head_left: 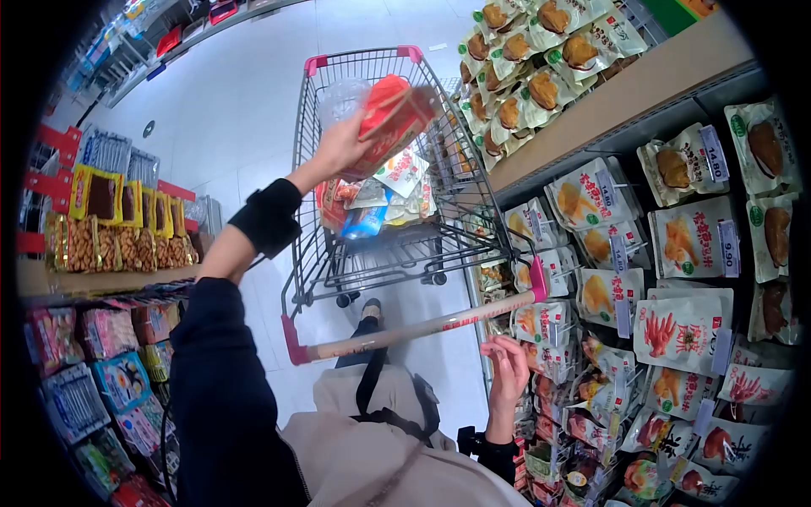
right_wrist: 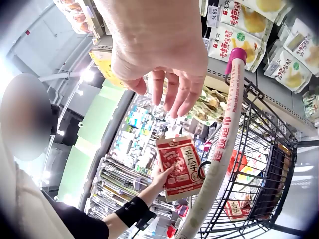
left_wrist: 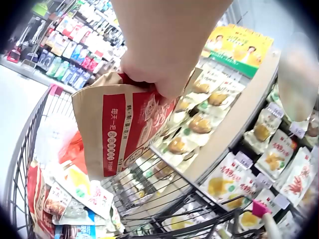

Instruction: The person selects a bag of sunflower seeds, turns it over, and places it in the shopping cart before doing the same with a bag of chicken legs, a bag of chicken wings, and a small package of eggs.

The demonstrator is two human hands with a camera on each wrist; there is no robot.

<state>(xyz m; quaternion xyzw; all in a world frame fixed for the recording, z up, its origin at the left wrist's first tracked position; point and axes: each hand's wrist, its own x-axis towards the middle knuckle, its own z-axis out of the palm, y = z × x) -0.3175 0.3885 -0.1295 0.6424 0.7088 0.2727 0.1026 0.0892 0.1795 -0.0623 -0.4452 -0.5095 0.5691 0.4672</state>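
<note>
My left hand (head_left: 340,148) grips a red and brown paper snack bag (head_left: 404,118) and holds it up over the basket of a black wire shopping cart (head_left: 297,160). In the left wrist view the bag (left_wrist: 117,129) hangs tilted below the hand, its red printed side showing. The right wrist view shows the bag's red front (right_wrist: 180,167) with the left thumb on it. Beside the right end of the cart handle (head_left: 422,328), my right hand (head_left: 507,367) hangs with loosely bent fingers and nothing in them. Several snack packets (left_wrist: 79,186) lie in the cart.
Racks of hanging snack pouches (head_left: 676,245) with price tags line the right side, close to the cart. A heap of pouches (head_left: 541,59) lies on a display at the far right. Packaged snacks (head_left: 118,228) fill shelves on the left. White floor (head_left: 228,110) stretches ahead.
</note>
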